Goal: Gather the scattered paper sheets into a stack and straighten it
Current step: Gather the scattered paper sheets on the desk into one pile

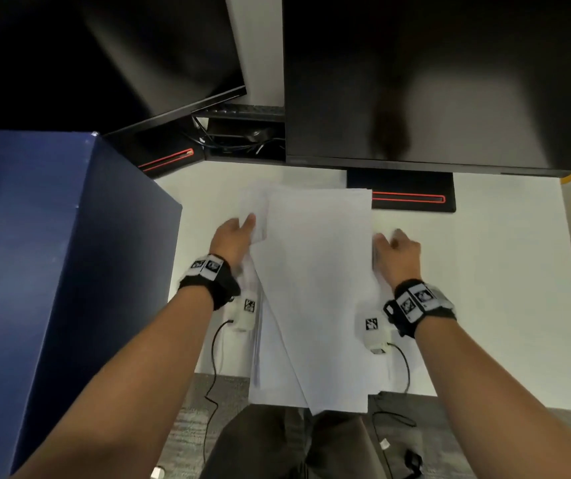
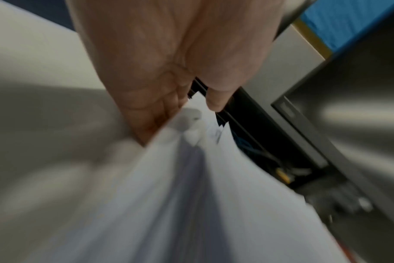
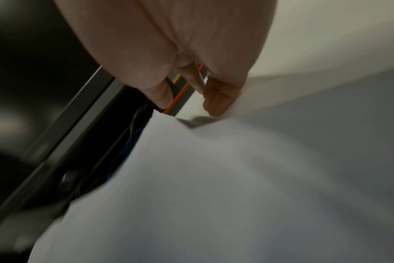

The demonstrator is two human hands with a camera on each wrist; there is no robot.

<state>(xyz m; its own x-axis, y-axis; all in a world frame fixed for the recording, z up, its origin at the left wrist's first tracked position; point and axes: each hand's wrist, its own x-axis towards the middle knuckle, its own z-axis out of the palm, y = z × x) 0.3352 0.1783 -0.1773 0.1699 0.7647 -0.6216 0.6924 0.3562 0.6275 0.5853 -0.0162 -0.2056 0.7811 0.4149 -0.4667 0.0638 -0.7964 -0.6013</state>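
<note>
A loose, fanned stack of white paper sheets lies on the white desk, with its near end hanging over the desk's front edge. My left hand holds the stack's left edge. In the left wrist view its thumb is over the paper and the fingers go under it. My right hand is at the right edge with its fingers curled. In the right wrist view its fingertips touch the paper near its far corner.
A dark blue cabinet stands close on the left. Two black monitors fill the back, and one monitor base touches the stack's far right corner. Cables lie between the monitors. Bare desk extends to the right.
</note>
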